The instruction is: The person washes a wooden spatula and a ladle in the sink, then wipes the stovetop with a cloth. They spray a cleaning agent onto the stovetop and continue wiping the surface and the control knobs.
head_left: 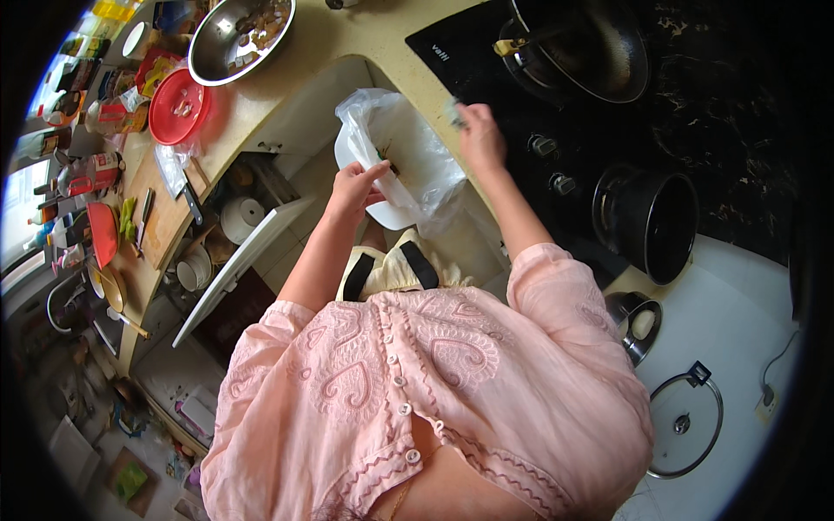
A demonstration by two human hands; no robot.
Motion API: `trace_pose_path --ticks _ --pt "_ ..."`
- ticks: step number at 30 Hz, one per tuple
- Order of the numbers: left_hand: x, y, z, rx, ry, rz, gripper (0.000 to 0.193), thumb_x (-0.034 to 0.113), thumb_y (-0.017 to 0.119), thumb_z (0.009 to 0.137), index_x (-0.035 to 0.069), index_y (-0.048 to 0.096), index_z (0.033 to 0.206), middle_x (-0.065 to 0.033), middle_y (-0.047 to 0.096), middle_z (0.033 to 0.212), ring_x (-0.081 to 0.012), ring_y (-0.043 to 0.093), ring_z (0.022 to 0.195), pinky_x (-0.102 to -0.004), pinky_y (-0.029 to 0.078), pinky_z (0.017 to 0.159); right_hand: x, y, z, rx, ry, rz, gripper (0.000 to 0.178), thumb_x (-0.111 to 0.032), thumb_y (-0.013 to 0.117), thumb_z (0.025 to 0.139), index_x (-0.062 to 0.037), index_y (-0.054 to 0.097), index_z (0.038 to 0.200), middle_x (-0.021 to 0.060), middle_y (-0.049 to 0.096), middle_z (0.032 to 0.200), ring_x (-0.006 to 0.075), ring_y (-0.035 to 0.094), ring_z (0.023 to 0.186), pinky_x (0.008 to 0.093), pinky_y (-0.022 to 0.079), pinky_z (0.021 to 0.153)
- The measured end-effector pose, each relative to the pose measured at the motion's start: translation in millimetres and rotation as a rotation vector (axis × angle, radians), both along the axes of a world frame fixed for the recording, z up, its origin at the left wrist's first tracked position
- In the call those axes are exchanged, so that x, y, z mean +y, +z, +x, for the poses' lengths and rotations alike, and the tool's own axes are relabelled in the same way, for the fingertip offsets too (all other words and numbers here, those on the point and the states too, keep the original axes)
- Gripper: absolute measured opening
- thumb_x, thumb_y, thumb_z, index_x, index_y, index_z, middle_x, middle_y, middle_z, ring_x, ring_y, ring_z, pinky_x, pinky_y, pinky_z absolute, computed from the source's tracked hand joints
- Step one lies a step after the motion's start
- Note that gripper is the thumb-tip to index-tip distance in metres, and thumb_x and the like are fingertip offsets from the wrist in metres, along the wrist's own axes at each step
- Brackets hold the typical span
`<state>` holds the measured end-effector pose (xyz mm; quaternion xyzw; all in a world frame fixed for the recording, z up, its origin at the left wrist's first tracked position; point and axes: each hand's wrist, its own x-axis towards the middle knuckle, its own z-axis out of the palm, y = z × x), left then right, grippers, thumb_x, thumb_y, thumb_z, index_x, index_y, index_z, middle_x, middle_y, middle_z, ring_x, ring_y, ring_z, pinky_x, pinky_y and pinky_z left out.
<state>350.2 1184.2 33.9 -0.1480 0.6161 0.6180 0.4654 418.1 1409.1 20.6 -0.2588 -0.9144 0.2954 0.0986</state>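
Note:
My left hand (358, 185) is closed on the near left edge of a clear plastic bag (426, 178). The bag lines a white bin (395, 215) standing below the counter, with a few dark scraps inside. Over the front edge of the black cooktop (543, 191), my right hand (480, 137) pinches a small pale grey-green crumpled thing (455, 114). Its kind is too blurred to make out.
A wok (599, 52) and a black pot (665, 226) stand on the cooktop. Left on the counter are a steel bowl (228, 52) with food pieces, a red plate (178, 108), and a cleaver (172, 169) by a cutting board (149, 217). A cabinet door (234, 273) hangs ajar.

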Motion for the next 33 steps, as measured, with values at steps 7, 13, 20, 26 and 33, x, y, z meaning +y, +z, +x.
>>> trace_pose_path --ticks 7,13,20,26,33 --pt "-5 -1 -6 0.001 0.039 -0.023 0.025 0.021 0.068 0.077 0.002 0.054 0.084 -0.0074 0.059 0.074 -0.0158 0.059 0.058 -0.0287 0.053 0.056 7 10 -20 0.225 0.07 -0.027 0.038 0.004 0.054 0.072 -0.0108 0.059 0.107 0.0091 0.053 0.101 0.0266 0.056 0.091 0.0337 0.047 0.076" --pt "3 4 -15 0.029 0.036 0.0 0.025 0.02 0.068 0.077 0.001 0.054 0.085 -0.0072 0.059 0.074 -0.0145 0.058 0.059 -0.0289 0.053 0.057 87 -28 -31 0.036 -0.258 0.26 0.021 -0.013 0.05 0.084 -0.0114 0.057 0.103 0.008 0.054 0.099 0.0273 0.054 0.091 0.0369 0.045 0.076" --pt "1 2 -17 0.017 0.034 -0.076 0.025 0.02 0.067 0.078 0.001 0.055 0.089 -0.0064 0.059 0.077 -0.0132 0.057 0.062 -0.0286 0.053 0.058 -18 7 -20 0.068 0.214 -0.154 0.033 0.004 0.053 0.071 -0.0072 0.061 0.102 0.0115 0.055 0.095 0.0283 0.056 0.088 0.0341 0.045 0.078" --pt "2 5 -16 0.007 0.016 -0.023 0.025 0.021 0.066 0.078 0.001 0.056 0.089 -0.0064 0.059 0.078 -0.0139 0.057 0.062 -0.0287 0.052 0.058 61 -15 -45 0.022 -0.124 0.28 0.025 -0.013 0.046 0.085 -0.0112 0.057 0.107 0.0092 0.052 0.101 0.0293 0.053 0.089 0.0378 0.046 0.075" --pt "-2 -5 -19 -0.011 0.025 -0.026 0.025 0.021 0.067 0.078 0.003 0.055 0.089 -0.0067 0.06 0.077 -0.014 0.058 0.061 -0.0278 0.052 0.056 -7 11 -43 -0.008 0.194 -0.008 0.037 0.002 0.053 0.073 -0.0132 0.059 0.106 0.0081 0.051 0.101 0.0272 0.05 0.093 0.0348 0.045 0.079"
